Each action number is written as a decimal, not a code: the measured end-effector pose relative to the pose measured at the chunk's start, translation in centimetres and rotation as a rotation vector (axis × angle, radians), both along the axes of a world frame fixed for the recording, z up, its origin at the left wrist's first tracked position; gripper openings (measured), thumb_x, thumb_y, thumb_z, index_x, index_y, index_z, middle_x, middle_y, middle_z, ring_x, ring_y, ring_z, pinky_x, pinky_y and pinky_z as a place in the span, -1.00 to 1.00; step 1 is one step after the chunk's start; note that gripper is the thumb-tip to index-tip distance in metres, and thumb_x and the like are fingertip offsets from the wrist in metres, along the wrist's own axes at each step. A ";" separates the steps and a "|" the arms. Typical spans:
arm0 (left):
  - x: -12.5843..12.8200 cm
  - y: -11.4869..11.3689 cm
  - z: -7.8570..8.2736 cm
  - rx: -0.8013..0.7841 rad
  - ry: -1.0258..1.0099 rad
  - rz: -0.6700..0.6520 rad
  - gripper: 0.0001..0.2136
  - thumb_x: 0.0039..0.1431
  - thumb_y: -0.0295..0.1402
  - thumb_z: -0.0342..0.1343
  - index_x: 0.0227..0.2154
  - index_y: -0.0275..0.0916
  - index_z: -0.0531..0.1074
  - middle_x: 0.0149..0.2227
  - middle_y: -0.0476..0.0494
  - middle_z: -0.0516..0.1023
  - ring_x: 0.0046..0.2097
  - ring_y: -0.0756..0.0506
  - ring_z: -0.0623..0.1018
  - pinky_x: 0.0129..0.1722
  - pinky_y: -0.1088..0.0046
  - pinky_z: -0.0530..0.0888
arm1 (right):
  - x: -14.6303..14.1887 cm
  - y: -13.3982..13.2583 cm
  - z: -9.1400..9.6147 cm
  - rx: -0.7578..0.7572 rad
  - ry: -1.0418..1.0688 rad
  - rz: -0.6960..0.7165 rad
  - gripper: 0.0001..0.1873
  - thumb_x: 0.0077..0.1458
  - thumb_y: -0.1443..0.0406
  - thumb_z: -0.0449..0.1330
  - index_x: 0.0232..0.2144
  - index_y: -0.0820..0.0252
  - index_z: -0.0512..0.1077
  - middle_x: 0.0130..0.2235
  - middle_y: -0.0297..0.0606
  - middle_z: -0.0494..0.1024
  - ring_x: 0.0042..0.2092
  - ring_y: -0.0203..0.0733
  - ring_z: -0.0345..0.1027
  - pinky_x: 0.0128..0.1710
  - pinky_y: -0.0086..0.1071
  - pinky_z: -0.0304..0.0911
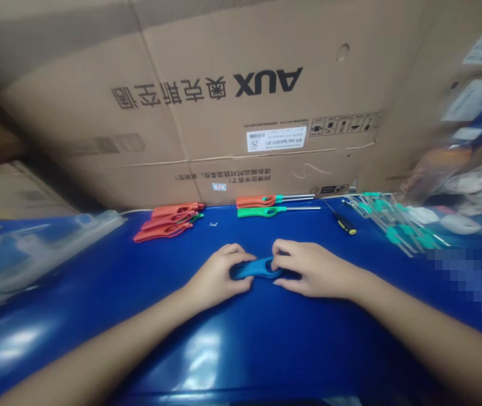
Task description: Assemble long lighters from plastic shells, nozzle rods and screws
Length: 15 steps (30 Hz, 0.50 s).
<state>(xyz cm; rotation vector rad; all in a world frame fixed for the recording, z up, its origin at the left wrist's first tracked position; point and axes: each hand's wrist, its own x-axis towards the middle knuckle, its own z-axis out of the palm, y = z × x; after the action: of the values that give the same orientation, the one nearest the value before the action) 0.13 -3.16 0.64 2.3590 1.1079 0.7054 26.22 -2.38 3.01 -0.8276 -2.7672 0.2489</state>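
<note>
A blue lighter handle (261, 267) lies level just above or on the blue tabletop, between both hands. Its left end is pinched by the thumb and fingers of my left hand (218, 275). Curled fingers of my right hand (309, 269) grip the other end around the trigger opening and hide part of it. No metal tube shows on this handle. Behind the hands are a green lighter (258, 212) and orange lighters (255, 201) with metal tubes. Several red lighter handles (167, 221) without tubes are stacked to the left.
A large cardboard box (207, 129) walls off the back. Right of centre lies a black-and-yellow screwdriver (345, 223), beside a pile of metal tubes with teal ends (397, 223). Clear plastic bags (42, 248) are at left. Small white pieces (213, 224) rest behind my left hand.
</note>
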 end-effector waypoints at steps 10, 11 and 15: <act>-0.5 0.5 -1.3 -0.011 -0.111 0.050 -0.57 0.15 -0.28 0.28 0.10 -0.05 0.45 -0.07 -0.15 0.58 -0.04 -0.17 0.56 0.02 0.23 0.50 | 0.9 1.6 -0.5 -0.071 0.027 -0.082 -0.83 0.25 0.18 0.24 -0.30 0.16 0.45 -0.22 -0.29 0.46 -0.31 -0.26 0.34 -0.35 -0.41 0.14; -0.5 0.5 -1.2 -0.002 -0.104 0.050 -0.57 0.15 -0.28 0.28 0.10 -0.06 0.45 -0.06 -0.15 0.58 -0.04 -0.17 0.56 0.01 0.24 0.50 | 1.1 1.7 -0.5 -0.084 0.035 -0.096 -0.83 0.24 0.18 0.25 -0.30 0.16 0.45 -0.22 -0.29 0.46 -0.32 -0.26 0.33 -0.36 -0.41 0.13; -0.7 0.7 -1.0 0.044 -0.057 0.045 -0.62 0.19 -0.30 0.24 0.09 -0.06 0.46 -0.06 -0.16 0.58 -0.02 -0.19 0.55 0.03 0.21 0.48 | 1.7 2.1 0.0 -0.166 0.100 -0.117 -0.82 0.25 0.18 0.25 -0.31 0.17 0.46 -0.25 -0.29 0.46 -0.31 -0.26 0.31 -0.34 -0.42 0.16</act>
<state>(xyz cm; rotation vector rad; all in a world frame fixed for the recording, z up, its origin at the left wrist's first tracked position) -0.59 -2.50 -0.37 2.3420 1.1349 0.8156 27.92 -0.30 2.97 -0.9845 -2.6213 0.4891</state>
